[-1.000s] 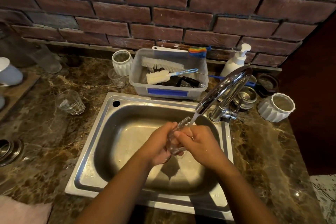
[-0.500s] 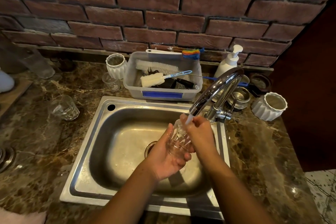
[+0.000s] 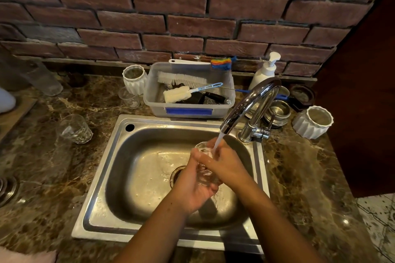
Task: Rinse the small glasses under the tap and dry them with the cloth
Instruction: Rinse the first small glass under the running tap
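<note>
Over the steel sink (image 3: 111, 177) I hold a small clear patterned glass (image 3: 206, 174) under the running chrome tap (image 3: 252, 102). My left hand (image 3: 192, 186) cups the glass from below and the left. My right hand (image 3: 224, 164) grips it from the right, its fingers over the rim, and the water stream lands on them. A second small glass (image 3: 74, 129) stands on the counter left of the sink. A third small glass (image 3: 129, 98) stands near the white ribbed cup (image 3: 134, 79). A pinkish cloth corner (image 3: 27, 256) shows at the bottom left.
Behind the sink stands a plastic tub (image 3: 189, 111) with brushes. A soap pump bottle (image 3: 265, 70), steel bowls (image 3: 277, 113) and another white ribbed cup (image 3: 313, 121) sit at the right. A tall clear tumbler (image 3: 46, 81) is at the far left by the brick wall.
Both hands have kept the glass under the stream; my left hand has slid lower beneath it, and my right hand has turned over its rim. The view has shifted slightly.
</note>
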`<act>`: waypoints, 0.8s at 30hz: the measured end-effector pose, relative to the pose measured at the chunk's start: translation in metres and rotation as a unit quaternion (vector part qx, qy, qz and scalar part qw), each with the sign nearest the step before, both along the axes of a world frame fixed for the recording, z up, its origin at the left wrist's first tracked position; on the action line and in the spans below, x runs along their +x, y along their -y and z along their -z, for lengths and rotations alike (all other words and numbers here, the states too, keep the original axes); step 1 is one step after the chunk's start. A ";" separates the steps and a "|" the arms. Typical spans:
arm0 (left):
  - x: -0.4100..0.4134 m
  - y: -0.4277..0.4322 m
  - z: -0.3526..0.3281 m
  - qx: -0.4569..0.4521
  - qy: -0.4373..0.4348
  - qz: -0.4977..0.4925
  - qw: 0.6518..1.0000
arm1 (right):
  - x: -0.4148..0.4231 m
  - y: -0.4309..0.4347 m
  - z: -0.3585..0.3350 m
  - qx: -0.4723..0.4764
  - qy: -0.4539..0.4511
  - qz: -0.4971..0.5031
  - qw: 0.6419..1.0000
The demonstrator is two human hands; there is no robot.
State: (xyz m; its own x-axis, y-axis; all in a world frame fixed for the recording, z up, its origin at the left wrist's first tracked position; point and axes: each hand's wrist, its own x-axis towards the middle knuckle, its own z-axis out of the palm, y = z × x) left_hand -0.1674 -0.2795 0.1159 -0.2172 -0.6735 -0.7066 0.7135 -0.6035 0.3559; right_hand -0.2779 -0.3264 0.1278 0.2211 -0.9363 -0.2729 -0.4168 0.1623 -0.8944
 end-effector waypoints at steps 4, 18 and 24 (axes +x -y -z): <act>-0.004 0.000 -0.010 -0.029 0.055 0.064 0.996 | -0.005 0.020 0.003 0.036 0.100 0.128 0.986; 0.003 0.004 -0.017 -0.076 0.207 0.163 0.962 | 0.010 0.015 0.002 -0.041 -0.025 0.083 0.995; 0.013 0.010 -0.022 -0.013 0.033 0.045 0.998 | 0.007 0.003 -0.010 -0.022 0.078 0.039 0.996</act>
State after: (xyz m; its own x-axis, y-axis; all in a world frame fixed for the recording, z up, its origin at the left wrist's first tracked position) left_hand -0.1544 -0.2892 0.1377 -0.2308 -0.6720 -0.7037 0.6313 -0.6537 0.4172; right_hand -0.2707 -0.3292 0.1378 0.1832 -0.9627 -0.1993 -0.2598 0.1481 -0.9542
